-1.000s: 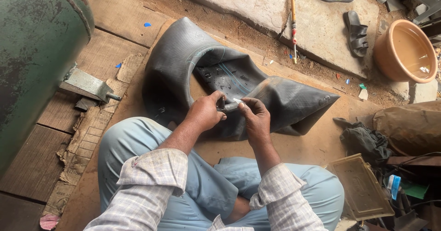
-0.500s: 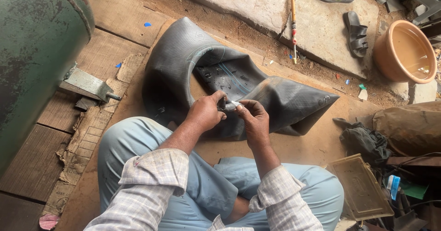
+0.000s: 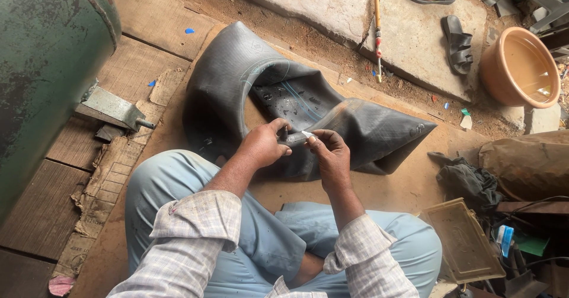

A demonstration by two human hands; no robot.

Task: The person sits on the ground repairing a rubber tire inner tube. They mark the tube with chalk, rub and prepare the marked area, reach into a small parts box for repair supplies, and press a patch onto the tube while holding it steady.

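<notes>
While a person sits cross-legged on a wooden floor, a large black rubber inner tube (image 3: pixel 249 79) lies folded and slack in front of the knees, one end flattened out toward the right. It looks soft, floppy and fairly heavy for its bulk, with a dull, grippy surface; by that look, it is best taken by a fold or by the thick outer curve rather than by a thin edge. Both hands meet just above the tube's near fold. The left hand (image 3: pixel 264 147) is curled nearly closed, fingers wrapped around a small tube (image 3: pixel 294 137), grey with a white tip. The right hand (image 3: pixel 329 156) is also mostly closed, thumb and fingertips pinching at the white tip; whether it grips a cap cannot be told. The small tube looks light and squeezable, easily held between fingers. To the left stands a big green metal drum (image 3: pixel 41 67). To the right are a tan plastic basin (image 3: pixel 521 67), a dark sandal (image 3: pixel 457 44), a bundle of rags (image 3: pixel 468 182) and a shallow tray (image 3: pixel 465 242).
</notes>
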